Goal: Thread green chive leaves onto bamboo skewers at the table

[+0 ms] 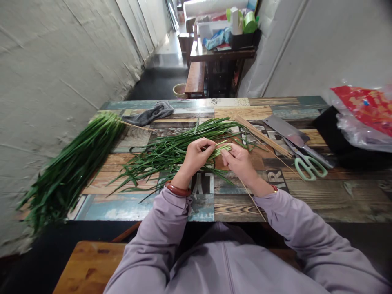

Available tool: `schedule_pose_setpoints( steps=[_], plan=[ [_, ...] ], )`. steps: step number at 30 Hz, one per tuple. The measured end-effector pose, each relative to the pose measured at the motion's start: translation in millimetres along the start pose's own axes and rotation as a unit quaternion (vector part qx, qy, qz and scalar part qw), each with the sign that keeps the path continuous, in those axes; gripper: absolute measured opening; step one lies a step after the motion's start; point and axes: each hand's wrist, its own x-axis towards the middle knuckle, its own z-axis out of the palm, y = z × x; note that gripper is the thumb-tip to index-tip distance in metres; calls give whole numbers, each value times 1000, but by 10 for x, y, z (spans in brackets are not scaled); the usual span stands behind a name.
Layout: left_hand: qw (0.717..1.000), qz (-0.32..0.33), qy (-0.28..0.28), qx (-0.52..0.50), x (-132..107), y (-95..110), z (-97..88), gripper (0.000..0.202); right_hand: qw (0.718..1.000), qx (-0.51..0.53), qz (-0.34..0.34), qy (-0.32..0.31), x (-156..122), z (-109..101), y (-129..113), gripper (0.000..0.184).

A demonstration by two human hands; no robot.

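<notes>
Chive stems lie between left hand, pinching one, and right hand, gripping their pale ends.

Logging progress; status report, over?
Left hand, right hand closed on slim pale green stalks. Loose dark green leaves alongside. Grey steel cleaver, mint-handled scissors right, clear of hands.

The left forearm and the right forearm are stretched forward and angled inward. On the left hand, thumb and forefinger are pinched together. The right hand is held just beside it, curled, its thumb bent toward the fingers.
</notes>
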Motion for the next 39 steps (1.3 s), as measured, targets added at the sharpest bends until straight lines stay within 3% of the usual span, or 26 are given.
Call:
schedule_pose_setpoints(
  steps=[8, 15, 22, 39],
  plan=[
    [999, 15, -9, 28, -3, 44, -22, 16, 1000, -11, -12, 3, 15, -8, 65, 32],
    [998, 41, -20, 47, 6, 39, -24, 14, 1000, -3, 18, 5, 7, -6, 27, 34],
    [998, 23, -30, 45, -2, 67, -43, 15, 1000, 16, 8, 11, 6, 2, 48, 52],
    [995, 4, -96, -2, -9, 56, -12, 20, 998, -48, -31, 17, 48, -21, 127, 36]
  ],
)
